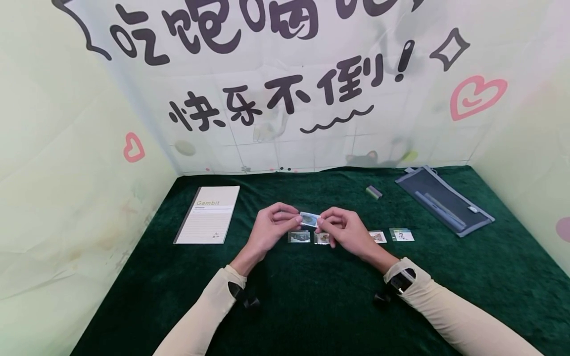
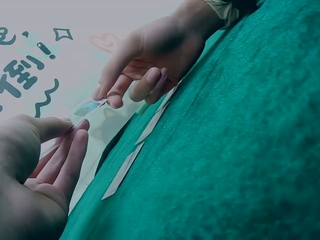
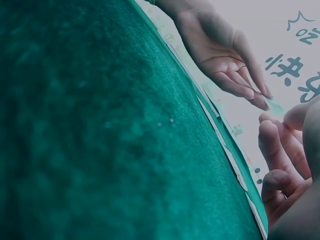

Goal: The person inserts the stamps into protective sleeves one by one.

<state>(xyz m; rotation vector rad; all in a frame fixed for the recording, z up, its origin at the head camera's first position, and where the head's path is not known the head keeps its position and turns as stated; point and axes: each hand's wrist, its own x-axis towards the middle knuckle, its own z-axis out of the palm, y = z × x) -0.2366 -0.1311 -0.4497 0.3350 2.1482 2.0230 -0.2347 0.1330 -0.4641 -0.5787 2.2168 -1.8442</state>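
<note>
Both hands hold one small blue picture card (image 1: 309, 219) in the head view, raised above the green cloth. My left hand (image 1: 270, 226) pinches its left end between thumb and fingers. At the opposite end my right hand (image 1: 349, 231) pinches it the same way, its other fingers loosely bent. The left wrist view shows the card (image 2: 86, 108) stretched between the two sets of fingertips. Just below the hands, a dark picture card (image 1: 299, 237) and another small card (image 1: 321, 239), partly covered by the right hand, lie in a row.
Right of the hands lie a reddish card (image 1: 378, 237) and a white card (image 1: 403, 235). A notebook (image 1: 208, 217) lies at left. Behind the right hand is a small dark block (image 1: 374, 192). A blue zip pouch (image 1: 445, 200) with pens inside lies at far right.
</note>
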